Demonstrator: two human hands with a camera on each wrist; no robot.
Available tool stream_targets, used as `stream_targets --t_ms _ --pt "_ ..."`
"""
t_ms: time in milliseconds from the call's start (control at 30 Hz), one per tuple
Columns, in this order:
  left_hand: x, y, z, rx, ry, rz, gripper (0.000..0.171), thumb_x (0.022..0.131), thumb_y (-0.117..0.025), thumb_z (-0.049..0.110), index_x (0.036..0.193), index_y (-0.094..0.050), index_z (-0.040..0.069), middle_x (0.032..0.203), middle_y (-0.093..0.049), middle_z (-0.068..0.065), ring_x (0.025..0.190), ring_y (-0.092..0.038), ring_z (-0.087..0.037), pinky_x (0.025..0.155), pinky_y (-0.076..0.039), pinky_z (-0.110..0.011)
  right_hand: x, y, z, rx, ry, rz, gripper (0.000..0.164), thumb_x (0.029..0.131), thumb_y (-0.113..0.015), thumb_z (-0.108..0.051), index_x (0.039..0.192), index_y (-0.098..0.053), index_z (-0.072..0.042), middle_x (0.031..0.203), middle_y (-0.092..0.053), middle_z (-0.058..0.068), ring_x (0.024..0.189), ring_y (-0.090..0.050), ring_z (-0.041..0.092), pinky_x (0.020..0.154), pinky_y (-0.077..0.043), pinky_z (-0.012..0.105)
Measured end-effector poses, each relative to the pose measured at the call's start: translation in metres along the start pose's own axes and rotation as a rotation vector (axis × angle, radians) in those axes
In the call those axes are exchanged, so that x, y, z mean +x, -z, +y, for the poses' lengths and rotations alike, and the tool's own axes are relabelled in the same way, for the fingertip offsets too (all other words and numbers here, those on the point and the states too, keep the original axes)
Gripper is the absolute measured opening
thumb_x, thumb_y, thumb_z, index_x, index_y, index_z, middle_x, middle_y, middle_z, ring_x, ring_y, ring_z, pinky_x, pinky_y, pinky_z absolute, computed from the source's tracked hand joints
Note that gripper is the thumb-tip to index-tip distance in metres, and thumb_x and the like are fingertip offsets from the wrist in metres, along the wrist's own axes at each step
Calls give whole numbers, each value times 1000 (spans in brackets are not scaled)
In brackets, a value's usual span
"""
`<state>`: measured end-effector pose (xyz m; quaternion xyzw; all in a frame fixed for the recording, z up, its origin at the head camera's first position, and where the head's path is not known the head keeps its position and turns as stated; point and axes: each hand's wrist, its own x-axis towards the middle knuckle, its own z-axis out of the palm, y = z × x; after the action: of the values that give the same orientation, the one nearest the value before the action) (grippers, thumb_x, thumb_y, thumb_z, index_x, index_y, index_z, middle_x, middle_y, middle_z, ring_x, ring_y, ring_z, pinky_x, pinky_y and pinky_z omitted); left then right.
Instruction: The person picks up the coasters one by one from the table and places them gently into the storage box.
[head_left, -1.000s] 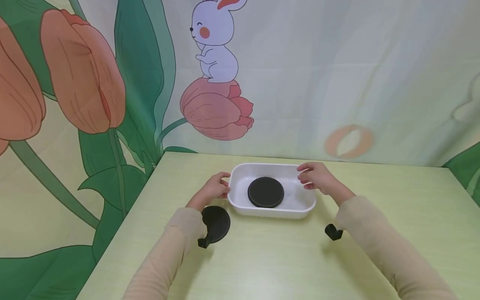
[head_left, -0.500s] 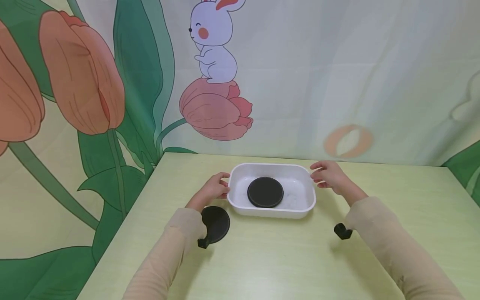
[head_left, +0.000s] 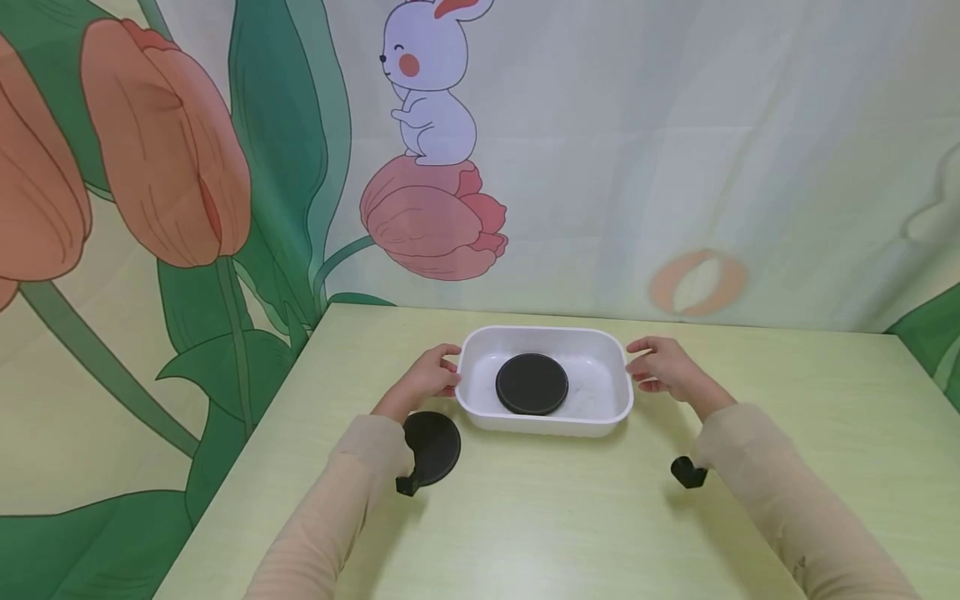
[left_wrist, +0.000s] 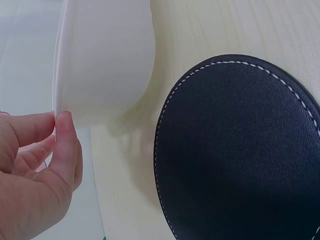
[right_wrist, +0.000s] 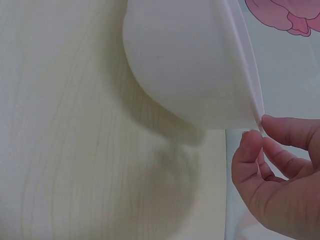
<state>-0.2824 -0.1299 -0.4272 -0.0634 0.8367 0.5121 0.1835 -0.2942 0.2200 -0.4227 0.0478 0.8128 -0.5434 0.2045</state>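
A white rectangular tray (head_left: 551,425) with rounded corners rests on the table in the head view. A black round coaster (head_left: 532,384) lies inside it, left of its middle. My left hand (head_left: 429,375) pinches the tray's left rim, thumb on the outer side in the left wrist view. At the opposite end, my right hand (head_left: 663,367) pinches the right rim between thumb and fingertip, as the right wrist view shows. Another black round coaster (left_wrist: 240,145), edged with white stitching, lies on the table under my left wrist. My sleeve partly covers it in the head view.
The pale wood-grain table (head_left: 540,517) reaches back to a hanging cloth (head_left: 600,167) printed with tulips and a rabbit. The tray stands close to the table's back edge. Small black wrist-worn pieces (head_left: 688,472) show below both cuffs.
My right hand has moved from over the tray's right end outward, then down onto its right rim, and now pinches it. The left hand, the tray and both coasters have stayed in place.
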Motion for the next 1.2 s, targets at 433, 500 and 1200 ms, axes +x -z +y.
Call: stream_targets --t_ms 433,500,1200 --pt "3 16 -18 -8 -27 -61 47 85 -55 8 129 -39 7 105 -50 -14 86 -54 -24 74 -52 -31 1 -6 4 68 -20 -24 45 84 -51 -3 126 -33 5 77 -55 2 65 -54 11 60 -49 23" --pt "0 24 -21 31 -18 -83 45 86 -55 10 128 -40 6 107 -51 -14 94 -54 -28 77 -51 -34 0 -6 2 72 -21 -21 46 84 -50 -3 126 -33 5 78 -55 3 64 -54 10 60 -49 23" --pt "-11 47 -59 364 -13 -142 39 77 -63 4 114 -51 3 94 -55 -10 75 -50 -16 55 -41 -23 -2 -6 1 78 -25 -18 46 84 -49 -2 126 -32 5 77 -55 3 63 -53 11 59 -49 23"
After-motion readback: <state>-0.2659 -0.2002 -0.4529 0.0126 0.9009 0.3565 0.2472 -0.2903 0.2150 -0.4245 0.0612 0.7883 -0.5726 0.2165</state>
